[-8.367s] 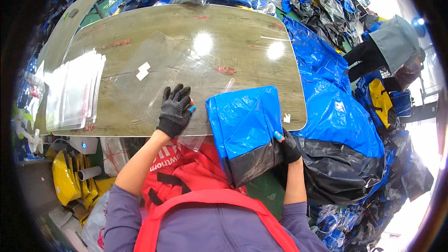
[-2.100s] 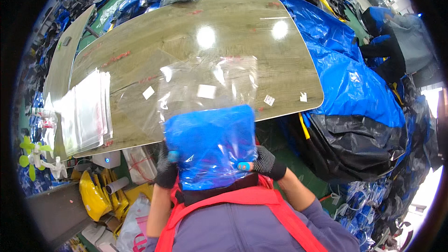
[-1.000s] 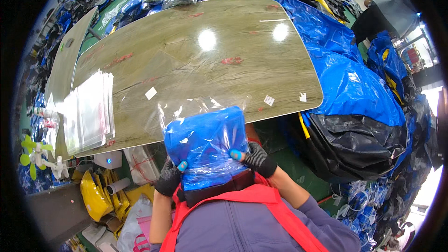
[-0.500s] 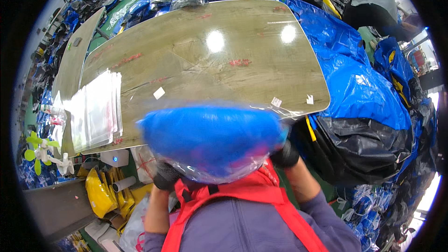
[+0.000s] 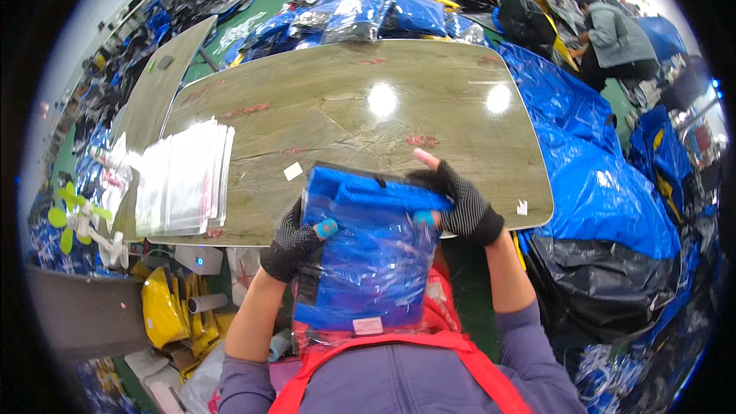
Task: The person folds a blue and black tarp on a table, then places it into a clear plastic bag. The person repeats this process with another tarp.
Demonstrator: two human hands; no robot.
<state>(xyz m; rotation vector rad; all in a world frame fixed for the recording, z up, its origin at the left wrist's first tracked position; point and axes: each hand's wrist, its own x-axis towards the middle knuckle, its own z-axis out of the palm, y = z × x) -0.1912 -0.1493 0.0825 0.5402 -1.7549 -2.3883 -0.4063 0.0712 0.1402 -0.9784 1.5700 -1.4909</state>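
Note:
A folded blue tarpaulin item in a clear plastic bag (image 5: 364,268) is in front of my chest, over the table's near edge. Its upper part shows bare blue folds; a small white label (image 5: 367,326) is near the bottom. My left hand (image 5: 291,241), in a dark fingerless glove, is closed on the left side, its blue-wrapped thumb on the front. At the upper right corner, my right hand (image 5: 466,203) grips the package with its thumb in front and one finger stretched out. Its other fingers are partly hidden behind the package.
Clear plastic bags (image 5: 184,176) lie stacked at the left of the wood-patterned table (image 5: 345,100). Wrapped blue packages (image 5: 360,15) are heaped beyond it. A large blue and black tarpaulin pile (image 5: 606,199) flanks the right side. A green fan (image 5: 73,218) stands at left; a person (image 5: 621,42) crouches far right.
The package, blurred and seen bulging edge-on before, now has its broad face toward me. Both hands have moved up along its sides. The whole view has shifted somewhat.

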